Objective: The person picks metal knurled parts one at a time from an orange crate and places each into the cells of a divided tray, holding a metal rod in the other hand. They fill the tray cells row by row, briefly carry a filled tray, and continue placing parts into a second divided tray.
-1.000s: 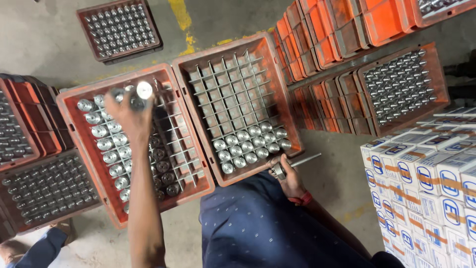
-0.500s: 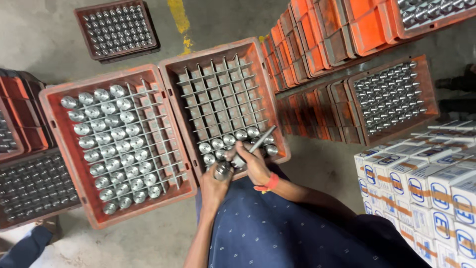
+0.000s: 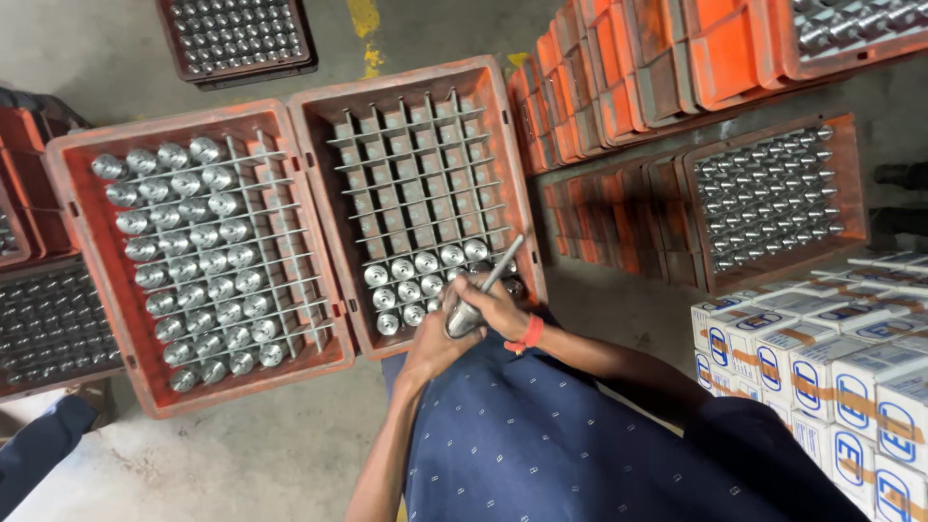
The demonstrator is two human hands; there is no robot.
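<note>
**Two hands hold a metal shaft part over a gridded orange crate**

A silvery metal part, thick and cylindrical at its near end and narrowing to a thin rod that points up and to the right, is held at the near edge of an orange plastic crate. The right hand, with an orange band at the wrist, is closed around the thick end. The left hand sits just below and left of it, touching that same end from beneath; whether its fingers are closed cannot be told.

The crate has a grey wire grid inside. Most cells are bare; the near rows hold upright round-topped metal pieces.

Touching it on the left is a second orange crate with such pieces in most of its cells. Farther right stand stacked orange crates and another filled crate. At the near right are white and blue cardboard boxes.
</note>
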